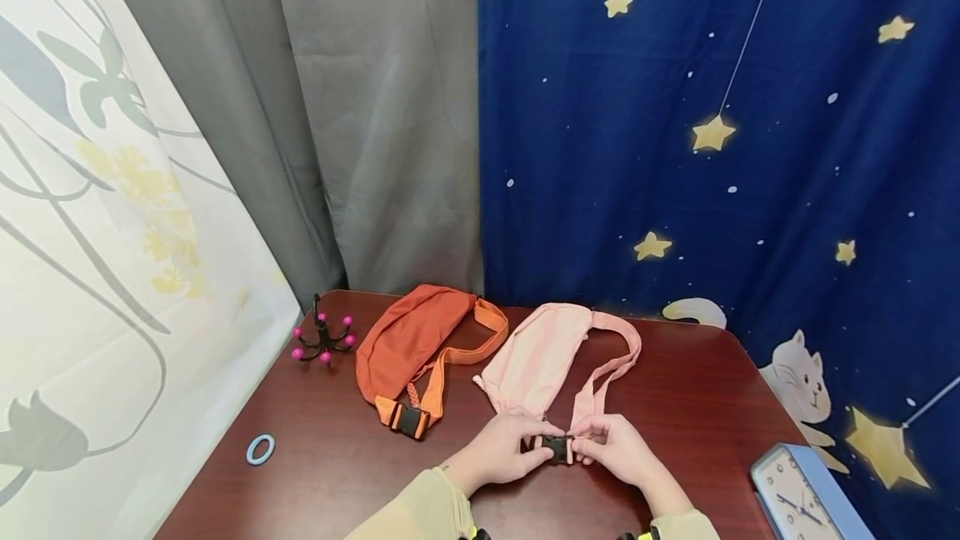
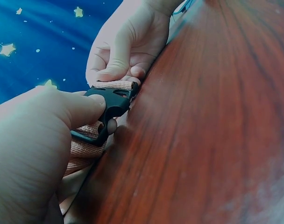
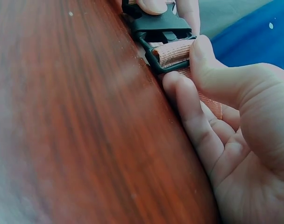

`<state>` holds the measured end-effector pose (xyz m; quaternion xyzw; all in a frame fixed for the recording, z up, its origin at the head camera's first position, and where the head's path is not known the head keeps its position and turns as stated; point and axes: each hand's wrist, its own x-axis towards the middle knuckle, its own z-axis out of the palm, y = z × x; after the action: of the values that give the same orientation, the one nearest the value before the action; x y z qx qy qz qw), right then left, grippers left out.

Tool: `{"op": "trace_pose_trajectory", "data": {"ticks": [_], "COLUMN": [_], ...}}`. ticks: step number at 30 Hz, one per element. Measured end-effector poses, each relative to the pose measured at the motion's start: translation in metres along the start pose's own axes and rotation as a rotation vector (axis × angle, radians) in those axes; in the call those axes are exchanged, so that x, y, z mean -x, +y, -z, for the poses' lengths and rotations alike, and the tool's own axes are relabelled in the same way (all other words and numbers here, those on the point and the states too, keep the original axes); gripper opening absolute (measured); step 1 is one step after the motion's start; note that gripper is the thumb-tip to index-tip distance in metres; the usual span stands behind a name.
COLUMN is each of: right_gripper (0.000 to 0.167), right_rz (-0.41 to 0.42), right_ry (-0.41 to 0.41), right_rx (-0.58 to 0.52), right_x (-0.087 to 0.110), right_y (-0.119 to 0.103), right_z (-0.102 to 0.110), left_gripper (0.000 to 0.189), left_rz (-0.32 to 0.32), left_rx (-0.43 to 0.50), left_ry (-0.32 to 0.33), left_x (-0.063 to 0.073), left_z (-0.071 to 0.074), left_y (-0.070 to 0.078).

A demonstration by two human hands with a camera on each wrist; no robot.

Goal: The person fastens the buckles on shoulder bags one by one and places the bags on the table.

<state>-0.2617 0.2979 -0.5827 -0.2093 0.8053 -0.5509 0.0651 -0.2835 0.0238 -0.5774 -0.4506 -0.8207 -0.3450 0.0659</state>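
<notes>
A pink waist bag (image 1: 536, 357) lies on the table, its strap (image 1: 630, 344) looping round to the right. At its near end is a black side-release buckle (image 1: 557, 447), its two halves joined. My left hand (image 1: 498, 450) pinches the left half, thumb flat on the plastic, as the left wrist view shows on the buckle (image 2: 115, 102). From the other side my right hand (image 1: 621, 452) pinches the pink webbing (image 3: 174, 52) where it threads through the buckle's end bar. Both hands stay low over the tabletop.
Left of the pink bag lies an orange-red waist bag (image 1: 416, 336) with its own buckle (image 1: 408, 421) fastened. A black hook rack with pink tips (image 1: 324, 340) stands at the far left, a blue ring (image 1: 260, 449) nearer. A blue clock (image 1: 802, 494) is at the right edge.
</notes>
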Motion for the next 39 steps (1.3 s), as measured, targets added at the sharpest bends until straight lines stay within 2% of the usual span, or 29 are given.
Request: {"op": "trace_pose_trajectory", "data": {"ticks": [12, 18, 25, 32, 39], "right_gripper": [0.012, 0.012, 0.011, 0.015, 0.013], "right_rz": [0.001, 0.010, -0.015, 0.018, 0.035], "right_ry": [0.003, -0.020, -0.012, -0.028, -0.051], "right_rx": [-0.006, -0.030, -0.038, 0.013, 0.029], "right_x": [-0.0027, -0.0049, -0.0050, -0.0019, -0.0020], "right_y": [0.0005, -0.0029, -0.0046, -0.0035, -0.0030], "right_z": [-0.0010, -0.0060, -0.0085, -0.0081, -0.0086], "left_gripper": [0.033, 0.034, 0.035, 0.034, 0.034], "left_rz": [-0.004, 0.000, 0.007, 0.001, 0.007], "left_rx": [-0.003, 0.008, 0.010, 0.000, -0.001], "left_ry": [0.004, 0.003, 0.003, 0.006, 0.009], "left_x": [-0.0006, -0.0012, -0.0016, -0.0005, 0.0003], "left_z": [0.0019, 0.0022, 0.0018, 0.0000, 0.0000], "left_y": [0.0010, 0.0004, -0.0001, 0.0000, -0.0003]}}
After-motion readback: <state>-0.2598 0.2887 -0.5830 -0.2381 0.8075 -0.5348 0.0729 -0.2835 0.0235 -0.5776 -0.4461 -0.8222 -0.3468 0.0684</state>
